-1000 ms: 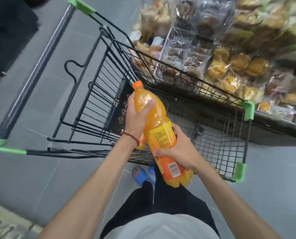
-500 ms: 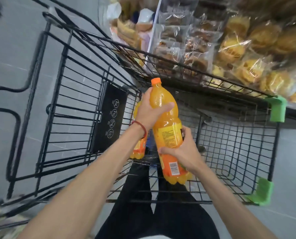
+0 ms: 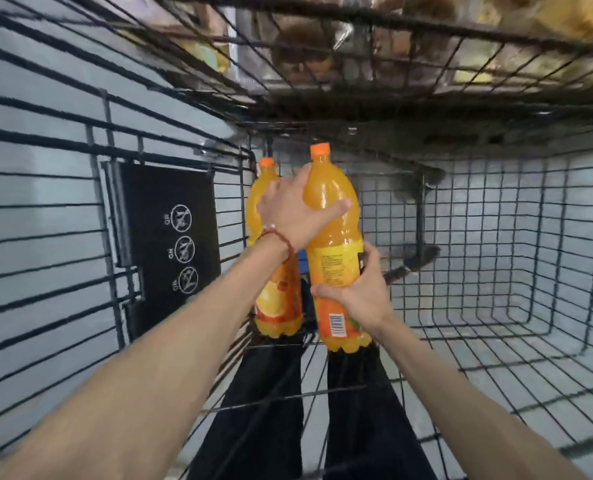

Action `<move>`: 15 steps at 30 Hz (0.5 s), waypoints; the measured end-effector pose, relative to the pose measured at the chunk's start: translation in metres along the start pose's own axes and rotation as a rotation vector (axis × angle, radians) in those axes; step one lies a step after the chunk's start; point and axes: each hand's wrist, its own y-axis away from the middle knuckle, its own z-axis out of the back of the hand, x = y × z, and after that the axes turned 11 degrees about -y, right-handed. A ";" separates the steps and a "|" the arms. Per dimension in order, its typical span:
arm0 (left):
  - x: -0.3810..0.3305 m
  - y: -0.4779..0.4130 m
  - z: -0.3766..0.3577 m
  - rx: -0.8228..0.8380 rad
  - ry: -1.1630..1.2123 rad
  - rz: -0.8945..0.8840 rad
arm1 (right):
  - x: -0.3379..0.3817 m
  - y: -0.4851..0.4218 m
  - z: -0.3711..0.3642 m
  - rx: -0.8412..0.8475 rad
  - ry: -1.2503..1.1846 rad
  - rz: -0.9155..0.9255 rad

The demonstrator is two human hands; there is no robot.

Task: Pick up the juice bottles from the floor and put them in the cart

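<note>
Gripping bottle [image 3: 333, 216] with both hands: left hand [image 3: 295, 213] at shoulder, right hand [image 3: 361, 289] at label, low inside cart [image 3: 496, 306]. Lower upright, settling at 3 o'clock of second bottle [image 3: 274, 306]; release once seated.

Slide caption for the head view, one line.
Left hand and right hand hold an orange juice bottle upright inside the wire cart, beside a second bottle already there.

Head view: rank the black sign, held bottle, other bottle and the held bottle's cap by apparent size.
1. Black sign
2. Held bottle, nearer the camera
3. Other bottle, partly hidden, so its rank against the held bottle is unsure
4. Cap
</note>
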 end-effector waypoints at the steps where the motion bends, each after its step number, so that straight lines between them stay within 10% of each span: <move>1: 0.003 -0.003 -0.002 -0.006 -0.011 -0.007 | -0.002 -0.004 -0.003 -0.001 -0.004 -0.009; 15: 0.035 -0.029 -0.013 0.005 -0.068 -0.087 | -0.018 -0.030 -0.032 0.011 -0.053 -0.050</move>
